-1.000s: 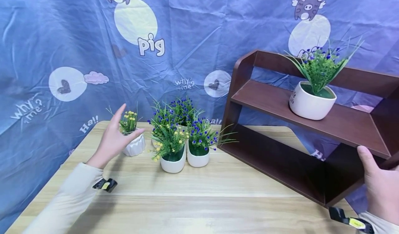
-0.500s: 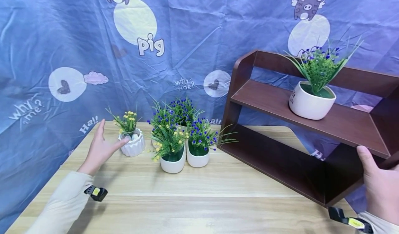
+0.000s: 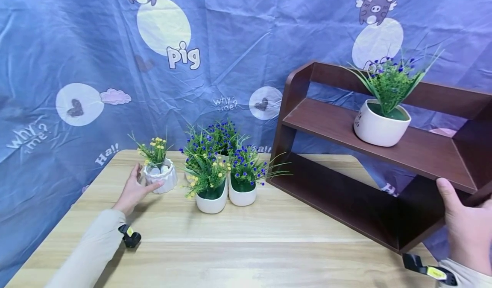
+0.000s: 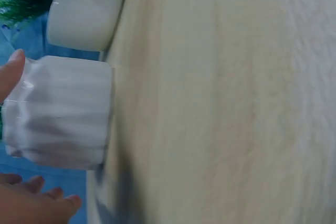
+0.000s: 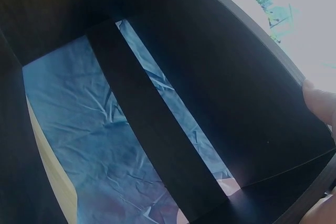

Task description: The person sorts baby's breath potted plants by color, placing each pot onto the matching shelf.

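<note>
My left hand (image 3: 134, 192) is at the white fluted pot (image 3: 163, 179) with yellow flowers, thumb in front and fingers at its left side. In the left wrist view the fingers (image 4: 39, 203) stand apart from the fluted wall. The thumb (image 4: 11, 74) lies over the rim there; whether it touches is unclear. My right hand (image 3: 470, 230) grips the right end of a dark brown two-tier shelf (image 3: 346, 207), thumb on the upper board's front edge. A white pot (image 3: 380, 126) with blue-flowered grass sits on that board. The right fingers are mostly hidden behind the side panel.
Several white pots stand grouped mid-table, among them a yellow-flowered pot (image 3: 211, 203) and a blue-flowered pot (image 3: 243, 194). The shelf's lower left corner is close to their grass blades. A blue printed cloth (image 3: 230, 36) hangs behind the wooden table (image 3: 246, 245).
My left hand first drew back leftward, then came down and in beside the fluted pot, with its thumb and fingers now about it. The right hand keeps its grip on the shelf.
</note>
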Action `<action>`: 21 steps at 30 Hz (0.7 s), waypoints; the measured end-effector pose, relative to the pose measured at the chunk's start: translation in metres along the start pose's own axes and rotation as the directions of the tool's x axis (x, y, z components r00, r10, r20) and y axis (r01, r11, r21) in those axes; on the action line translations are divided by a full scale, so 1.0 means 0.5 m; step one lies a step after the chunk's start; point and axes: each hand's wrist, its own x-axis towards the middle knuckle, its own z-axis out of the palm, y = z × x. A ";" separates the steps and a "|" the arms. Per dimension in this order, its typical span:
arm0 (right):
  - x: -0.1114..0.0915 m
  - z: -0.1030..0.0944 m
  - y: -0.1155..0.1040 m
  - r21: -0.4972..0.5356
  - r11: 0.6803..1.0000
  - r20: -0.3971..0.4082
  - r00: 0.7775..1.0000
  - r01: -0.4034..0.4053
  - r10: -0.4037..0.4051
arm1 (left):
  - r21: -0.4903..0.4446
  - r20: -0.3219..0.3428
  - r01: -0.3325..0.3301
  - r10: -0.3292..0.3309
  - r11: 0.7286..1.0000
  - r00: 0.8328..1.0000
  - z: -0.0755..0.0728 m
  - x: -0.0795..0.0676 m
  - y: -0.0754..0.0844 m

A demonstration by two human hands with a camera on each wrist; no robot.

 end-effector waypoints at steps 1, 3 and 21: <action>0.000 0.001 0.000 0.035 0.999 0.005 1.000 0.015 -0.015 | -0.011 0.010 0.004 -0.004 1.000 1.000 0.002 0.002 -0.004; -0.001 0.001 0.002 0.044 0.998 0.007 0.999 0.045 -0.046 | -0.028 0.024 0.013 -0.012 1.000 1.000 0.007 0.004 -0.011; -0.006 -0.001 0.006 0.216 0.970 0.022 0.993 0.109 -0.116 | 0.058 -0.028 0.032 -0.031 0.998 0.999 0.022 0.017 -0.032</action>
